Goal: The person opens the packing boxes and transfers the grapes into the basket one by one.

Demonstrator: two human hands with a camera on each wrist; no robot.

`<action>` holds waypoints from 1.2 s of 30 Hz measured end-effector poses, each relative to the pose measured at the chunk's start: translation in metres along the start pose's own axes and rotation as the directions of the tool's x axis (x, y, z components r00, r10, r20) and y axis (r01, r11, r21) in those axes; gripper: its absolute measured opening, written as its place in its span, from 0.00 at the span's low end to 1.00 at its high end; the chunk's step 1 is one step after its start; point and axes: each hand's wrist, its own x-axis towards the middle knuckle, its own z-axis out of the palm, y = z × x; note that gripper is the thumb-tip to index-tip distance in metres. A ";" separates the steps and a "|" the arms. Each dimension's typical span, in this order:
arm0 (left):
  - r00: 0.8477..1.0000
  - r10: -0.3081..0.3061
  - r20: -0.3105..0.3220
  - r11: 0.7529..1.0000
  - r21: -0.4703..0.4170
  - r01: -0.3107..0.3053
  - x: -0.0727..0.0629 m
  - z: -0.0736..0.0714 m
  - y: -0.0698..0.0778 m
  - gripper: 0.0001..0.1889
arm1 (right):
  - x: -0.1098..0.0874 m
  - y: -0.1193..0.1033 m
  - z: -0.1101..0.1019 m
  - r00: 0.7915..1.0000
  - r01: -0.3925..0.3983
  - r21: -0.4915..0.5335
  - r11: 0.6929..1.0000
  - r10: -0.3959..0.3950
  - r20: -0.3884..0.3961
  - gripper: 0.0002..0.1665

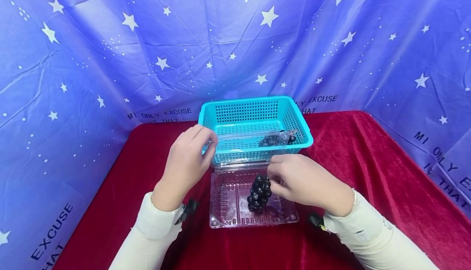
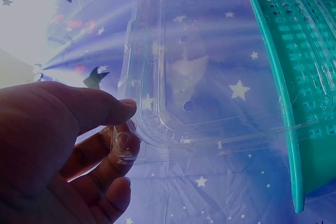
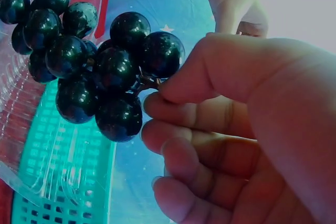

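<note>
A bunch of dark grapes (image 1: 259,194) hangs from my right hand (image 1: 303,180), over the base of a clear plastic clamshell box (image 1: 232,222). In the right wrist view, thumb and forefinger pinch the stem of the grapes (image 3: 113,72). My left hand (image 1: 189,161) grips a corner of the raised clear lid (image 2: 178,135) between thumb and fingers, as the left wrist view shows. The lid stands up at the box's far side, in front of the basket.
Behind the box stands a turquoise plastic basket (image 1: 305,141) with more dark grapes (image 1: 270,140) at its right end, partly seen through the lid. Red velvet cloth (image 1: 342,139) covers the table. A blue starry curtain (image 1: 206,25) rises behind and along both sides.
</note>
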 end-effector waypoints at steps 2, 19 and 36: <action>1.000 0.000 0.004 1.000 0.002 0.000 0.000 0.000 0.000 0.04 | -0.001 0.001 -0.001 1.000 -0.002 -0.004 1.000 0.002 -0.010 0.10; 1.000 0.004 -0.005 1.000 0.001 -0.004 0.000 -0.001 0.001 0.05 | -0.006 0.005 -0.015 0.997 -0.047 0.031 0.998 0.048 -0.064 0.11; 1.000 0.000 -0.001 1.000 0.005 0.000 -0.001 -0.001 0.000 0.05 | -0.012 0.011 -0.028 0.986 -0.104 0.052 0.993 0.109 -0.128 0.11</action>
